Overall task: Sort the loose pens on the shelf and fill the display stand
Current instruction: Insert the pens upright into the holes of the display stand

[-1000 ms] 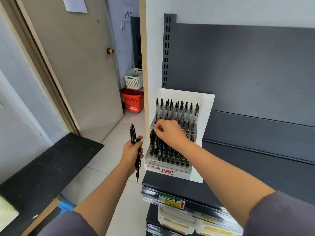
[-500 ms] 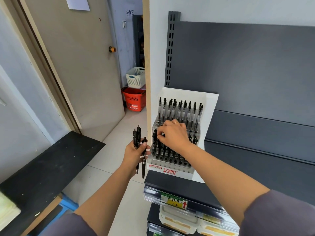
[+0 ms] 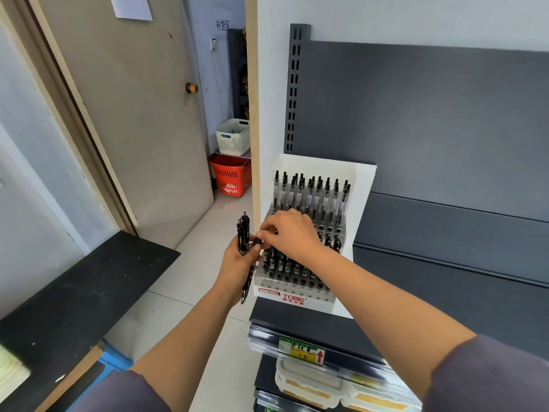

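A white tiered display stand (image 3: 361, 203) marked TOME sits at the left end of the dark grey shelf (image 3: 297, 321). Several black pens (image 3: 312, 191) fill its upper row and more stand in the lower rows. My left hand (image 3: 237, 263) grips a bundle of black pens (image 3: 243, 233) just left of the stand, tips pointing down. My right hand (image 3: 289, 233) reaches across the stand's lower rows and pinches the top of one pen in that bundle.
A shelf upright with slots (image 3: 294, 93) rises behind the stand. A red basket (image 3: 231, 175) and a white basket (image 3: 233, 136) sit on the floor beyond. A black board (image 3: 74, 292) lies at the lower left. Lidded boxes (image 3: 312, 385) fill the shelf below.
My right hand has moved left from the stand's rows to the bundle in my left hand. My left hand has come closer to the stand.
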Tool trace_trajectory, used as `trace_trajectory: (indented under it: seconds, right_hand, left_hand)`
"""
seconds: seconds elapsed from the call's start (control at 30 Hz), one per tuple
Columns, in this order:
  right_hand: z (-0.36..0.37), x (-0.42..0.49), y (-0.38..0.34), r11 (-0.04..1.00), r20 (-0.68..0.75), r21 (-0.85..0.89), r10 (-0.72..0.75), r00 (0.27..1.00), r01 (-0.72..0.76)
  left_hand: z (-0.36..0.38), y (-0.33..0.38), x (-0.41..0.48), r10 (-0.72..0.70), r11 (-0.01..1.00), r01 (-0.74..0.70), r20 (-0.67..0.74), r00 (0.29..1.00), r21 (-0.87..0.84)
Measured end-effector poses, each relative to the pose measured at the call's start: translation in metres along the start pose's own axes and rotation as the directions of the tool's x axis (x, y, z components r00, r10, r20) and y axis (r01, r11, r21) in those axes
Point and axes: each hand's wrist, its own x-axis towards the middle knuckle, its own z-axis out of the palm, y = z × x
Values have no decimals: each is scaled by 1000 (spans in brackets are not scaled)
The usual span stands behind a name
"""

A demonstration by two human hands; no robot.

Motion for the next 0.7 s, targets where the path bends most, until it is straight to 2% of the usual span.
trace_trajectory:
  seconds: [0.17,0.37,0.57,0.7]
  right_hand:
    - [-2,3,-5,977,36,179,107,994,-112]
    - [-7,7,-7,905,12,393,173,985,-164]
    - [-6,6,-15,910,-22,374,201,979,-178]
    - [-15,4,-15,977,-112,181,130,985,-109]
  left_hand:
    - [-1,3,-2,6,1000,-5,46,999,-24]
    - [-8,3,-4,-19,999,21,60,998,-37]
    - [-7,0,-5,23,1000,-23,-4,1000,10]
    - [-10,0,-5,61,996,-51,-140,988,72]
